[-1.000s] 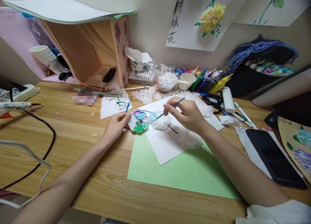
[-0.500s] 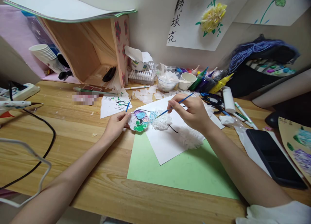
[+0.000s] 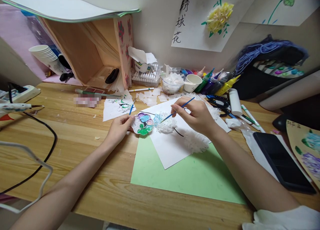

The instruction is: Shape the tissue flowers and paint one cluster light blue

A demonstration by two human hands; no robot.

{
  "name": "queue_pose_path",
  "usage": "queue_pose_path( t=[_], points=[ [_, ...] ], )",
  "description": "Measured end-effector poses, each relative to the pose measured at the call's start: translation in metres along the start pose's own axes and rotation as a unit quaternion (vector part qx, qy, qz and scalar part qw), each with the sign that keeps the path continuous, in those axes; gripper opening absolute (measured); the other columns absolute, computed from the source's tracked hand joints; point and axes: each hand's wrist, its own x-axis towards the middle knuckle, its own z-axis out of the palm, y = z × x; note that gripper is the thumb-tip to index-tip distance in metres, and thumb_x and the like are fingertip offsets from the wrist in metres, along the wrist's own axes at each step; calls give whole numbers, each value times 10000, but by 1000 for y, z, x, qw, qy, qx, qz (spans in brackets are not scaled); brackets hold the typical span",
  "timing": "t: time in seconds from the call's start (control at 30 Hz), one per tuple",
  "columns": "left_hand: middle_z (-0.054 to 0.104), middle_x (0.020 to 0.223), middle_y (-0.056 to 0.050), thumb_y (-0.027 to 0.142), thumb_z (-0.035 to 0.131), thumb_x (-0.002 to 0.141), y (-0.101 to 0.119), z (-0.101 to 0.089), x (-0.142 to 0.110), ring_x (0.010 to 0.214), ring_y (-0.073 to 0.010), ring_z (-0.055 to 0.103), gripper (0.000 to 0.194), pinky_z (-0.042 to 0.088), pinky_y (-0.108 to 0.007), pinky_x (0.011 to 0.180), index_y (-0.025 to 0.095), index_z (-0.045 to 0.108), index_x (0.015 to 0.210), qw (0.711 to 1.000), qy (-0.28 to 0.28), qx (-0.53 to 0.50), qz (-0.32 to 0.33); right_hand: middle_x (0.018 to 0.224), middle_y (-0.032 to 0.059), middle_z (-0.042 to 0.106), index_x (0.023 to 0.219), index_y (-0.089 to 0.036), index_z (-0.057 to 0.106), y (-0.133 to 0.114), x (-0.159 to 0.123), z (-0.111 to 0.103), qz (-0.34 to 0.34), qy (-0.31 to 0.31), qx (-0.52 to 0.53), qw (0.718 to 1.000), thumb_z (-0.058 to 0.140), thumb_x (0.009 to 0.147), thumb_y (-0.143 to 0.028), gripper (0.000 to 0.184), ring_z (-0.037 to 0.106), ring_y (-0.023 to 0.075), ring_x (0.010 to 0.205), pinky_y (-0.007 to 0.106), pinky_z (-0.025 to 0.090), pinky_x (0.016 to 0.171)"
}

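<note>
My right hand (image 3: 191, 116) is closed on a thin blue paintbrush (image 3: 171, 114), its tip down at a crumpled white paper flower (image 3: 166, 126) whose left part is dabbed light blue. Pinched at its left rim by my left hand (image 3: 121, 127) is a round scalloped paint palette (image 3: 143, 124) with purple, blue, pink, black and green paint. The flower is on a white sheet (image 3: 167, 153), which lies over a light green sheet (image 3: 185, 181). Another white paper flower (image 3: 197, 140) sits under my right wrist, partly hidden by it.
A second brush (image 3: 132, 107) rests on a paint-marked scrap (image 3: 110, 112). Behind stand a bowl of paper pieces (image 3: 172, 83), a paper cup (image 3: 192, 83) and paint bottles (image 3: 226, 86). Scissors (image 3: 218, 103) and a phone (image 3: 282, 161) lie right; a glue gun (image 3: 16, 107) and cables lie left.
The brush and my right hand have shifted very slightly, with the brush tip a little further right on the flower. My left hand and the palette stay in place.
</note>
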Motion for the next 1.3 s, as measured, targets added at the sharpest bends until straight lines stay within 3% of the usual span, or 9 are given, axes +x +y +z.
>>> queue_pose_path(
  t=[0.27,0.47,0.73,0.93,1.07,1.3],
  points=[
    [631,653,-9,496,618,690,-1,0,0,589,-141,599,354,511,-249,582,145,639,722,1000,-4,-2,1,663,11,633,695,-176,583,0,1,-1,-5,-7,2,1000,467,879,-275,240,564,108,609,246,414,600],
    [618,651,-11,494,626,682,1,0,-2,586,-141,587,358,513,-251,574,139,637,725,1000,-2,-3,-2,674,19,632,709,-185,606,-3,1,-6,20,55,46,997,452,885,-303,262,578,120,641,258,435,605],
    [620,646,-11,513,607,689,0,0,-1,579,-138,588,369,500,-245,566,145,632,713,1000,-10,-2,5,835,35,660,866,-202,632,-1,0,4,9,-74,70,995,481,874,-297,178,591,141,779,277,450,688],
    [618,644,-16,515,609,681,-1,1,-1,578,-143,587,381,507,-253,556,137,630,726,1000,-11,0,4,845,36,657,873,-204,635,-2,0,5,10,-59,65,996,475,877,-295,184,590,142,784,281,448,701],
    [627,663,-16,495,599,704,0,0,-2,593,-141,594,357,511,-247,568,141,632,730,1000,-18,-3,8,833,31,657,862,-199,636,-2,1,3,6,-82,58,995,471,879,-293,190,589,138,775,280,447,692],
    [622,653,-8,516,610,682,0,0,-2,578,-138,587,378,508,-252,576,142,637,735,1000,-10,-1,1,659,18,616,727,-199,608,-1,-1,-8,18,46,77,996,382,912,-332,321,568,118,620,263,443,583]
  ],
)
